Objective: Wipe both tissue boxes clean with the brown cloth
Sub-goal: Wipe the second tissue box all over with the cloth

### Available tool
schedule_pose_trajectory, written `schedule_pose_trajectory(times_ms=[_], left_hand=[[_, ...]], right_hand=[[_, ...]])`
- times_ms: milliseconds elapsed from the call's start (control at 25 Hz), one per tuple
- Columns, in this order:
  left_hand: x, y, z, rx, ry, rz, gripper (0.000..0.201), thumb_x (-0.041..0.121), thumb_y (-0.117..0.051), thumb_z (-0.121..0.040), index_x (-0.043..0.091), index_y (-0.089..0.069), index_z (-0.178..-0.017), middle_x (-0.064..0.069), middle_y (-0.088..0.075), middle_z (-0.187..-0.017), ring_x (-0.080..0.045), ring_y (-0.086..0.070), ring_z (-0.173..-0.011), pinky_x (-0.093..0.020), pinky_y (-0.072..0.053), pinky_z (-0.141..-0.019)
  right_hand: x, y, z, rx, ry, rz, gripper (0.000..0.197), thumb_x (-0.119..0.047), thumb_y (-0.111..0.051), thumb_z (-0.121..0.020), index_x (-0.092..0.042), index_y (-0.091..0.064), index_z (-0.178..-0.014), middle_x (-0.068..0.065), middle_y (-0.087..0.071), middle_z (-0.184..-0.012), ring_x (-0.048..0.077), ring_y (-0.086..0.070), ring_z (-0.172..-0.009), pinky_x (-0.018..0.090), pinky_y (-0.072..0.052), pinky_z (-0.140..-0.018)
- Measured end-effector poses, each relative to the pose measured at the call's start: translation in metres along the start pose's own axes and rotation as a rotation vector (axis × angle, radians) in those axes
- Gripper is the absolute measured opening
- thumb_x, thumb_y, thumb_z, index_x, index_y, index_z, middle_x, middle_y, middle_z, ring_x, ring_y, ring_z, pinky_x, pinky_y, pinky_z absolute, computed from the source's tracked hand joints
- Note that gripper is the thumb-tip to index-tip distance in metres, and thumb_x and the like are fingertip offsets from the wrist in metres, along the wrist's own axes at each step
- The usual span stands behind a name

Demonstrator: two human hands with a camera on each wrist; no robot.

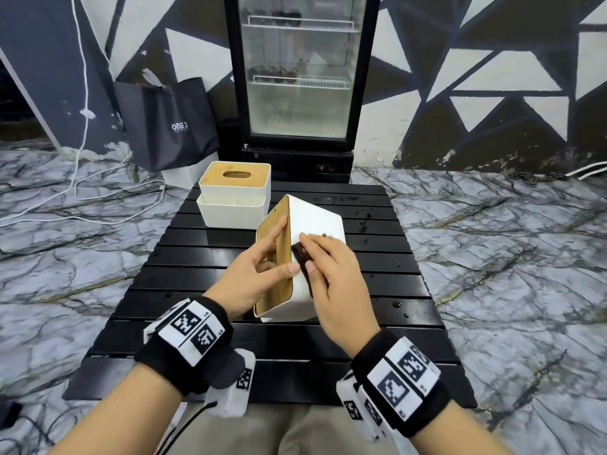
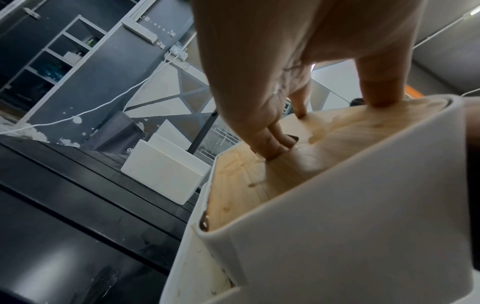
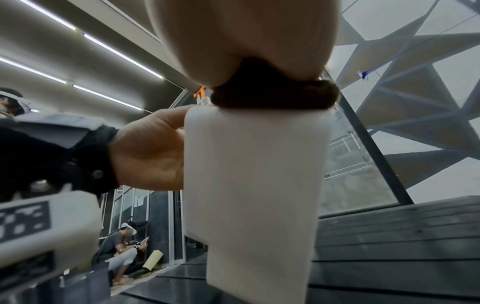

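A white tissue box with a wooden lid stands tilted on its end on the black slatted table. My left hand grips it, thumb over the lid's edge and fingers dipping into the lid's slot. My right hand holds the folded brown cloth against the box's white side, thumb at the cloth's edge. The right wrist view shows that cloth squeezed between palm and box. A second tissue box, upright with a front tray, stands at the table's far left.
A glass-door fridge stands behind the table. A black shopping bag leans on the wall to its left, and white cables trail over the marble floor. Small wet spots dot the table's right side.
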State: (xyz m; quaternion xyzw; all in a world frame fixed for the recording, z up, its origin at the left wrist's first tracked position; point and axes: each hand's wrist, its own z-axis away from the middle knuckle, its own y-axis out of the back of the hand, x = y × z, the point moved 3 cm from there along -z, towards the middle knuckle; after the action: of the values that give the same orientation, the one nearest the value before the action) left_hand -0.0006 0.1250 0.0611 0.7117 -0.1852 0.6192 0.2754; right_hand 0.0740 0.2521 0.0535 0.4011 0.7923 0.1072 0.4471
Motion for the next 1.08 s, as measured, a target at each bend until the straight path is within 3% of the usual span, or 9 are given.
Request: schedule_pose_trajectory(times_ms=[160, 280, 480, 560, 680, 760, 880, 1000, 1080], left_hand=[[-0.001, 0.002, 0.002, -0.022, -0.001, 0.034, 0.083, 0.038, -0.079, -0.068, 0.054, -0.03, -0.132, 0.003, -0.052, -0.129, -0.006, -0.063, -0.097, -0.015, -0.048, -0.085], [-0.001, -0.002, 0.001, -0.026, -0.01, 0.022, 0.08, 0.034, -0.072, -0.067, 0.052, -0.03, -0.134, 0.006, -0.051, -0.131, -0.006, -0.061, -0.097, -0.012, -0.047, -0.085], [0.001, -0.001, 0.004, -0.035, -0.024, 0.012, 0.083, 0.039, -0.071, -0.065, 0.05, -0.031, -0.137, 0.009, -0.054, -0.128, -0.002, -0.061, -0.097, -0.009, -0.046, -0.085], [0.001, -0.001, 0.005, -0.035, -0.022, 0.02, 0.082, 0.034, -0.071, -0.067, 0.05, -0.031, -0.137, 0.009, -0.054, -0.128, -0.001, -0.061, -0.095, -0.01, -0.046, -0.087], [0.001, -0.002, 0.008, -0.05, -0.017, 0.032, 0.084, 0.036, -0.072, -0.062, 0.052, -0.034, -0.134, 0.011, -0.055, -0.127, -0.007, -0.062, -0.092, -0.022, -0.046, -0.097], [0.001, -0.005, 0.009, -0.051, -0.013, 0.022, 0.082, 0.033, -0.073, -0.063, 0.054, -0.035, -0.132, 0.016, -0.059, -0.117, -0.01, -0.059, -0.087, -0.028, -0.044, -0.099], [0.0, -0.008, 0.008, -0.041, -0.018, 0.01, 0.079, 0.032, -0.073, -0.065, 0.054, -0.036, -0.131, 0.023, -0.065, -0.097, -0.012, -0.056, -0.085, -0.025, -0.045, -0.096], [-0.001, -0.007, 0.007, -0.028, -0.022, -0.002, 0.078, 0.038, -0.071, -0.064, 0.057, -0.035, -0.131, 0.029, -0.063, -0.107, -0.013, -0.055, -0.093, -0.017, -0.045, -0.091], [-0.003, -0.006, 0.008, -0.023, -0.024, -0.002, 0.079, 0.042, -0.069, -0.062, 0.059, -0.035, -0.131, 0.029, -0.063, -0.106, -0.014, -0.055, -0.094, -0.021, -0.045, -0.094]], right_hand=[[0.017, 0.011, 0.006, -0.002, -0.011, 0.002, 0.041, -0.029, -0.034, -0.092, -0.018, -0.05, -0.129, 0.0, -0.053, -0.126, 0.013, -0.04, -0.12, 0.025, -0.029, -0.106], [0.019, 0.009, -0.007, 0.052, -0.078, -0.006, 0.04, -0.024, -0.036, -0.091, -0.015, -0.051, -0.128, 0.001, -0.054, -0.122, 0.015, -0.043, -0.117, 0.029, -0.032, -0.104], [0.002, 0.0, 0.006, 0.029, 0.025, 0.021, 0.042, -0.027, -0.033, -0.092, -0.019, -0.048, -0.13, 0.001, -0.052, -0.127, 0.016, -0.038, -0.124, 0.027, -0.027, -0.109], [0.007, 0.004, 0.011, 0.014, 0.048, 0.017, 0.04, -0.026, -0.035, -0.093, -0.019, -0.048, -0.13, 0.001, -0.051, -0.128, 0.016, -0.038, -0.125, 0.027, -0.026, -0.109], [0.02, 0.011, 0.003, 0.044, 0.026, 0.015, 0.041, -0.028, -0.035, -0.092, -0.016, -0.05, -0.129, 0.003, -0.052, -0.126, 0.018, -0.041, -0.121, 0.027, -0.028, -0.107], [0.026, 0.012, -0.012, 0.094, -0.015, 0.011, 0.043, -0.028, -0.034, -0.09, -0.013, -0.051, -0.127, 0.005, -0.054, -0.123, 0.02, -0.044, -0.117, 0.026, -0.029, -0.104], [0.017, 0.007, -0.026, 0.121, -0.039, 0.026, 0.046, -0.027, -0.032, -0.089, -0.012, -0.051, -0.127, 0.006, -0.055, -0.121, 0.021, -0.045, -0.116, 0.03, -0.031, -0.104], [0.002, 0.0, -0.017, 0.067, 0.033, 0.02, 0.044, -0.025, -0.033, -0.091, -0.014, -0.048, -0.13, 0.005, -0.053, -0.125, 0.019, -0.042, -0.12, 0.027, -0.028, -0.106], [0.003, 0.002, -0.008, 0.026, 0.068, 0.008, 0.042, -0.024, -0.035, -0.092, -0.015, -0.047, -0.131, 0.004, -0.051, -0.127, 0.018, -0.039, -0.122, 0.026, -0.026, -0.107]])
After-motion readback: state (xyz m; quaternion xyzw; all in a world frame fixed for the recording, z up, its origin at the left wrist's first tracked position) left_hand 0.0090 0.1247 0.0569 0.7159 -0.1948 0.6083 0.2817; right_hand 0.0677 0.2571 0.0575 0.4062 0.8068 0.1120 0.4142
